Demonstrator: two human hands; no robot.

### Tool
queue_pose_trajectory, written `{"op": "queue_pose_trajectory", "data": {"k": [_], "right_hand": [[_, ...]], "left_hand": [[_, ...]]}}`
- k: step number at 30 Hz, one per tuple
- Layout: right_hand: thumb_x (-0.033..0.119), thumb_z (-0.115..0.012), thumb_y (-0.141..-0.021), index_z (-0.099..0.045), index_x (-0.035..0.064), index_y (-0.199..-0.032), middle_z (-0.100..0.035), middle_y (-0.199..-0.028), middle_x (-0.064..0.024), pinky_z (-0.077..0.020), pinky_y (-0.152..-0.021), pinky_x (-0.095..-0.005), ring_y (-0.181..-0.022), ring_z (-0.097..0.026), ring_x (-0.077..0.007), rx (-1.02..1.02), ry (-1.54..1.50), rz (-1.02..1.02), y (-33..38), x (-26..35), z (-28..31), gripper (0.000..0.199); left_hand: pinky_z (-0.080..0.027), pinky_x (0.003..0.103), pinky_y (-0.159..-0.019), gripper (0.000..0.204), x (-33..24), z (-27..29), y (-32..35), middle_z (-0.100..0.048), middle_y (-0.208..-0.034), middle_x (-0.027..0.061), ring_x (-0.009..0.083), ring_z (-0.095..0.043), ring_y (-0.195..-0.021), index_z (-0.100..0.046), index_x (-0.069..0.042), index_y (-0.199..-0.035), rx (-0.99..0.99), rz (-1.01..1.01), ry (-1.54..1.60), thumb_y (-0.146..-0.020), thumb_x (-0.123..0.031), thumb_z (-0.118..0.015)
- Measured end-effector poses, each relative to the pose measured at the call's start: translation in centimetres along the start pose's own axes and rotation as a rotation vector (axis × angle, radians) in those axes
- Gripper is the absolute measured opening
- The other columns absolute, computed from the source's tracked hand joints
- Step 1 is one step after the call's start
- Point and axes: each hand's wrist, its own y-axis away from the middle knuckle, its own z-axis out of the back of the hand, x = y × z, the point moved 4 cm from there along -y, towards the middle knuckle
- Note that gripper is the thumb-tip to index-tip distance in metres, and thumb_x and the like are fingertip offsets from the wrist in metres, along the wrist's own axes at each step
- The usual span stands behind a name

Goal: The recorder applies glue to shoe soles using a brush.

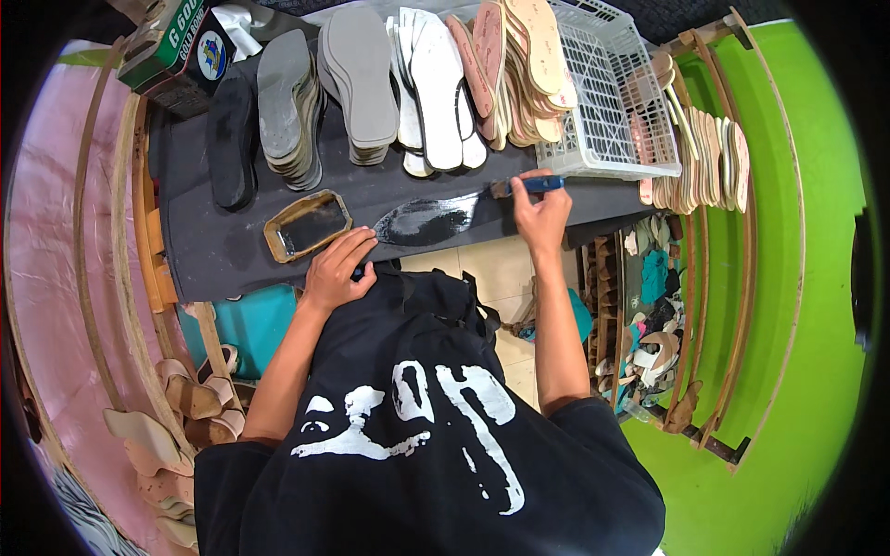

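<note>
A long shoe sole [428, 222] lies flat near the worktable's front edge, its top glossy black in places and paler toward its right end. My left hand [341, 269] rests on the table with fingers stretched out, the fingertips touching the sole's left end. In my right hand [540, 215] is a brush [538, 183] with a blue handle, gripped between thumb and fingers. Its bristles point left, at the sole's right end. Left of the sole stands an open cut-down container [309, 225] with brownish walls and dark stuff inside.
Along the table's [190, 246] back stand a black sole [232, 144], grey soles [357, 83], white soles [436, 93] and tan insoles [533, 56] in stacks. A white plastic crate [603, 88] sits at right, a green-and-dark can [181, 60] at back left. Wooden racks [732, 232] flank the table.
</note>
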Motion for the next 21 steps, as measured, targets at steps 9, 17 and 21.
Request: {"op": "queue_pose_trajectory", "data": {"k": [9,17,21], "right_hand": [[0.007,-0.082,-0.091,-0.074,0.0001,-0.093,-0.074,-0.078,-0.0103,-0.0540,-0.064,-0.0305,-0.066,-0.068,-0.0163,0.048,-0.068,-0.084,0.1,-1.6,0.0,0.011],[0.002,-0.081,-0.091,-0.075,-0.0001,-0.096,-0.075,-0.089,-0.0142,-0.0582,-0.074,-0.0347,-0.078,-0.075,-0.0253,0.042,-0.079,-0.035,0.5,1.0,1.4,0.009],[0.007,-0.084,-0.091,-0.074,0.0007,-0.094,-0.076,-0.091,-0.0130,-0.0586,-0.076,-0.0357,-0.081,-0.076,-0.0265,0.232,-0.297,0.087,4.3,7.7,-3.6,0.012]], "left_hand": [[-0.061,0.041,-0.104,0.042,-0.4,0.2,-0.3,-0.076,-0.128,0.0106,0.0308,-0.074,-0.121,-0.076,-0.002,-0.116,-0.028,0.009,-0.016,-0.075,-0.003,-0.078],[-0.061,0.042,-0.103,0.042,-0.5,-0.1,-0.6,-0.076,-0.126,0.0102,0.0306,-0.074,-0.119,-0.077,-0.003,-0.114,-0.052,0.049,-0.018,-0.072,-0.003,-0.077],[-0.061,0.042,-0.103,0.042,-0.4,-0.2,-0.3,-0.076,-0.126,0.0098,0.0307,-0.074,-0.118,-0.077,-0.003,-0.114,-0.051,0.045,-0.023,-0.072,-0.003,-0.077]]}}
